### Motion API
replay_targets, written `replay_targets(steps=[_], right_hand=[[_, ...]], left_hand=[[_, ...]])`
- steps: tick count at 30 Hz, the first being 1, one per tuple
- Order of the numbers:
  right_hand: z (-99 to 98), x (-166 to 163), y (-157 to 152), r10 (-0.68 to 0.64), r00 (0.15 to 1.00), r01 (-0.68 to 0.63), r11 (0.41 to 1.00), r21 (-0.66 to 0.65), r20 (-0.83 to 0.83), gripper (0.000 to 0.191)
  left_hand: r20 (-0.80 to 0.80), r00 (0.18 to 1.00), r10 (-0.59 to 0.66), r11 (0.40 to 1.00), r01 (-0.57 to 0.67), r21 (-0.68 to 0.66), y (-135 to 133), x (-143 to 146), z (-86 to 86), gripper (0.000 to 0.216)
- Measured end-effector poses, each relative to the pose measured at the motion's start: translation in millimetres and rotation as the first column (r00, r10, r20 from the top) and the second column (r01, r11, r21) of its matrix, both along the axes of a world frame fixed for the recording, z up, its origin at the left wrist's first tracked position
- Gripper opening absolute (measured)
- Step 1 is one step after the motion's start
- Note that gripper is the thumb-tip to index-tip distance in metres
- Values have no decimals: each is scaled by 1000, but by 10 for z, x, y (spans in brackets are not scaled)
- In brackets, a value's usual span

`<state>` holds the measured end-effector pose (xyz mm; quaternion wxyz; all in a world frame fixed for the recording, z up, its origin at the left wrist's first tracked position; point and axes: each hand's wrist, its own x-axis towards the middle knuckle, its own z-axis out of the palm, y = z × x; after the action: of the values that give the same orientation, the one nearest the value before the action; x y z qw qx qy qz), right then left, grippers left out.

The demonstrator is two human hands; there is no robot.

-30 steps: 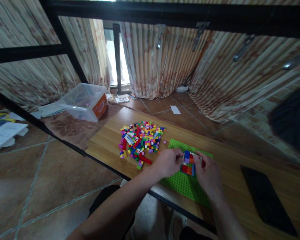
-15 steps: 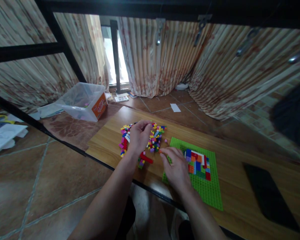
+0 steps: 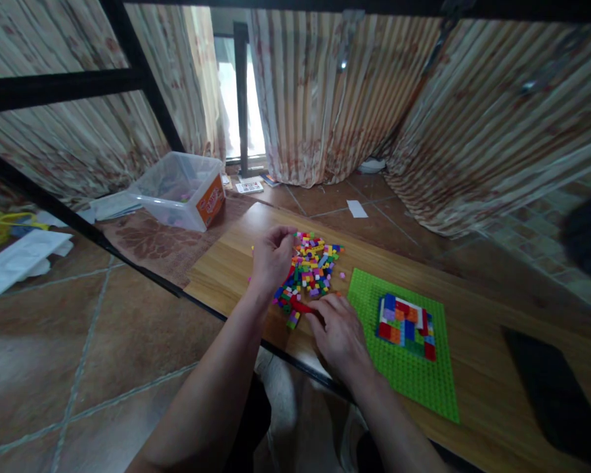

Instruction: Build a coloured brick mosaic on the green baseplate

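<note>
A heap of small coloured bricks (image 3: 312,269) lies on the wooden table (image 3: 473,368). My left hand (image 3: 272,259) hovers over the heap's left part, fingers curled and pinched; what they hold is hidden. My right hand (image 3: 339,332) rests at the heap's near edge, its fingertips on a long red brick (image 3: 301,307). To the right lies a green baseplate (image 3: 414,374) with a flat patch of blue, red, orange and white bricks (image 3: 406,322) built on it.
A clear plastic tub (image 3: 182,190) with an orange label stands on a brown cloth at the back left. A dark flat object (image 3: 551,394) lies at the table's right end. Black metal bars cross the left and top. Curtains hang behind; tiled floor below.
Both hands left the brick patch on the baseplate and went left to the loose heap. The left hand rose slightly with fingers pinched; the right hand reached the long red brick.
</note>
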<state>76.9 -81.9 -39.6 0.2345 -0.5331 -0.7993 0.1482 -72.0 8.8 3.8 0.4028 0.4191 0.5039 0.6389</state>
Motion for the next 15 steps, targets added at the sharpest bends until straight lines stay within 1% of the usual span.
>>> replay_targets(steps=[3, 6, 10, 15], right_hand=[[3, -43, 4, -32, 999, 33, 999, -19, 37, 13], [21, -45, 11, -68, 997, 69, 997, -29, 23, 10], [94, 46, -9, -142, 984, 137, 989, -59, -110, 7], [205, 258, -98, -261, 922, 256, 965, -55, -286, 4]], left_hand=[[-9, 1000, -18, 1000, 18, 13, 1, 7, -25, 16], [-25, 999, -35, 999, 36, 12, 2, 39, -44, 15], [-68, 996, -66, 998, 67, 10, -29, 120, -30, 17], [-100, 988, -117, 993, 116, -17, -89, 262, -28, 19]])
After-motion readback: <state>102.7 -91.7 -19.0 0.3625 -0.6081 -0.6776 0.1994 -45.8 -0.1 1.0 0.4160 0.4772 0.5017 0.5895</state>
